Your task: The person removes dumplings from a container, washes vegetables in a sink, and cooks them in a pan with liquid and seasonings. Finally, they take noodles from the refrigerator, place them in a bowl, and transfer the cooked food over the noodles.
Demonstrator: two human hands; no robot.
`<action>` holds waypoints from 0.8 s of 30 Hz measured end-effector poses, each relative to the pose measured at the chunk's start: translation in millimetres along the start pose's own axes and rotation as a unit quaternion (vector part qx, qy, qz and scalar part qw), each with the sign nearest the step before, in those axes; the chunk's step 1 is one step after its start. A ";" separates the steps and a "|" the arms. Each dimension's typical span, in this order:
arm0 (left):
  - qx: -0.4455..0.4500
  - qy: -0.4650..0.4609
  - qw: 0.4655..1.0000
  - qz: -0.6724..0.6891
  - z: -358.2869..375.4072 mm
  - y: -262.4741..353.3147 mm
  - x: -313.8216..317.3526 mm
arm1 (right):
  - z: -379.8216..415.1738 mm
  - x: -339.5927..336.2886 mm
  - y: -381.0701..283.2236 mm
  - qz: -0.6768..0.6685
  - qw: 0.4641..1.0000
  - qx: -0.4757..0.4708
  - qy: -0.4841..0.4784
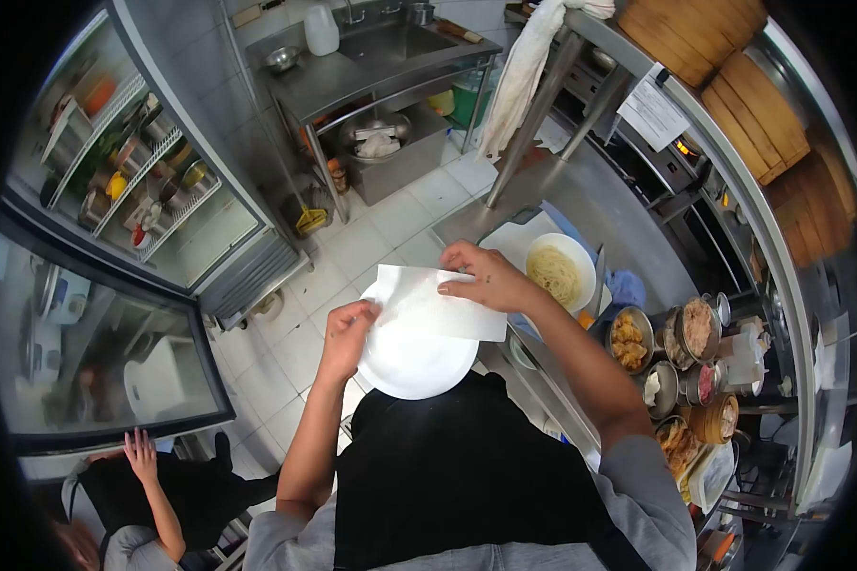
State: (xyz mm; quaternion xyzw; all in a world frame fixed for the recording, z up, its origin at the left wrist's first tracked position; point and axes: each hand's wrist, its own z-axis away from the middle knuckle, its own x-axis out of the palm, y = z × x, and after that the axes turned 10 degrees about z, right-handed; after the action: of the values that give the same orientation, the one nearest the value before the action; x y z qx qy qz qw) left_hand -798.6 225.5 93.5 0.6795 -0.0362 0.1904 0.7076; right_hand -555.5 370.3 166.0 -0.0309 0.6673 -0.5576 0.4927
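Observation:
A round white plate (419,366) is held in front of the black apron. A white rectangular sheet (438,306), which looks like paper, lies across the plate's upper part and sticks out past its right edge. My left hand (350,333) grips the left rim, fingers closed near the sheet's corner. At the sheet's upper right edge my right hand (481,276) has its fingers bent over the sheet, pinching it. Beyond my right hand, a white bowl of noodles (554,271) rests on the steel counter (628,214).
Bowls of food (630,341) line the right counter. Bamboo steamers (752,114) sit on the upper right shelf. A fridge (143,162) stands at left, its glass door (105,343) open, with a co-worker's hand (141,457) against it. A sink table (371,67) stands ahead.

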 end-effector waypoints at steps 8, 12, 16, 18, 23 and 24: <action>0.013 0.029 0.999 0.020 -4.5 5.2 19.2 | 12.1 10.2 -7.8 0.113 0.990 -0.028 0.079; 0.020 0.041 0.998 0.032 -13.2 11.1 26.4 | 4.8 39.3 -3.9 0.130 0.987 -0.053 0.083; 0.056 0.047 0.995 -0.061 -26.7 6.0 11.9 | 9.1 33.0 3.5 0.186 0.956 -0.038 0.222; 0.100 0.058 0.979 -0.167 -34.1 0.9 -0.9 | 26.8 7.0 29.7 0.227 0.901 0.039 0.367; -0.006 0.078 0.996 0.048 -60.2 -32.2 -39.0 | 114.8 -20.6 147.4 0.306 0.777 0.280 0.473; -0.012 0.066 0.997 0.049 -67.5 -34.3 -38.8 | 126.2 -15.6 159.4 0.264 0.789 0.349 0.431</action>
State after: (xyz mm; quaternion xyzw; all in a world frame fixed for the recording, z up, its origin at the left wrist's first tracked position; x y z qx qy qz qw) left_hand -837.5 282.7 43.9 0.6544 -0.0244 0.2689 0.7063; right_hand -379.1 349.4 65.9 0.5642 0.5523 -0.5565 0.2588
